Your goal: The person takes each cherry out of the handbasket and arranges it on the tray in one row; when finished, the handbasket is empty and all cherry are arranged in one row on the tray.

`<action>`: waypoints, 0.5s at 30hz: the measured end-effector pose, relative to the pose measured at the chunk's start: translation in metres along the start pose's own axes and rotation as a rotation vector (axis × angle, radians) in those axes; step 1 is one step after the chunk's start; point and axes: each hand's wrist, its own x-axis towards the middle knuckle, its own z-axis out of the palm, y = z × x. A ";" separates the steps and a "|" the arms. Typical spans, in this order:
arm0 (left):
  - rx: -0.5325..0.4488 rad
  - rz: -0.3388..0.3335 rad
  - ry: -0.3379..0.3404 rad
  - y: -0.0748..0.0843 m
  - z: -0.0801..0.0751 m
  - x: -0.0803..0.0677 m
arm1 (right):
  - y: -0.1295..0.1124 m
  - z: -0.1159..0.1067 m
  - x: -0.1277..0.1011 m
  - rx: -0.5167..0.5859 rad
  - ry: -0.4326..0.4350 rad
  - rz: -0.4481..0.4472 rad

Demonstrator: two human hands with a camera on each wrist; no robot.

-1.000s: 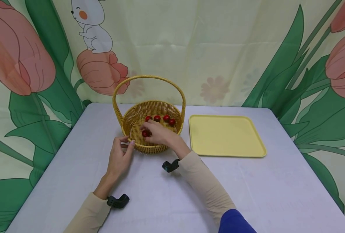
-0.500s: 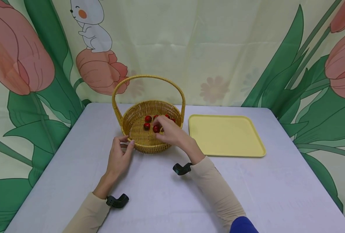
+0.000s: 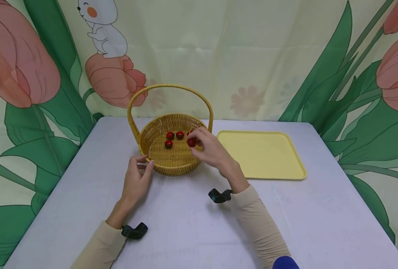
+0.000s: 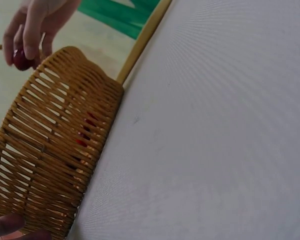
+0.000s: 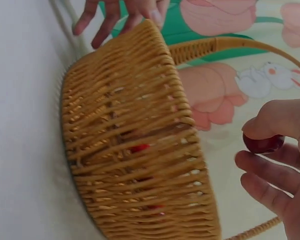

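A woven golden-brown basket (image 3: 173,170) with a tall arched handle (image 3: 172,86) stands on the white-covered table. My left hand (image 3: 136,183) grips its front left rim with thumb and fingertips. Over the basket's right side, my right hand (image 3: 214,149) pinches a dark red, glossy cherry (image 5: 262,143) between thumb and fingers. The right wrist view puts this cherry higher than the rim. Several more red cherries (image 3: 168,144) lie on the basket floor, towards the back; the right hand partly covers those at the right.
To the right of the basket lies a shallow pale yellow tray (image 3: 263,155), with my right forearm passing in front of its near left corner. Behind the table (image 3: 182,224) hangs a curtain (image 3: 266,48) printed with tulips and a rabbit.
My right hand has moved right and up across the basket with a cherry in its fingers. Another cherry now shows at the left of the basket floor. The left hand stays at the rim.
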 end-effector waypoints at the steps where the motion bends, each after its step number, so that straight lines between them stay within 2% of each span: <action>1: 0.002 -0.001 0.000 0.000 0.000 0.000 | 0.000 -0.003 -0.001 0.005 0.012 -0.004; 9: 0.006 -0.007 -0.005 0.001 0.000 0.000 | 0.005 -0.024 -0.004 0.051 0.134 -0.041; 15: 0.012 -0.017 -0.007 0.000 0.000 0.000 | 0.017 -0.039 -0.009 0.059 0.225 -0.003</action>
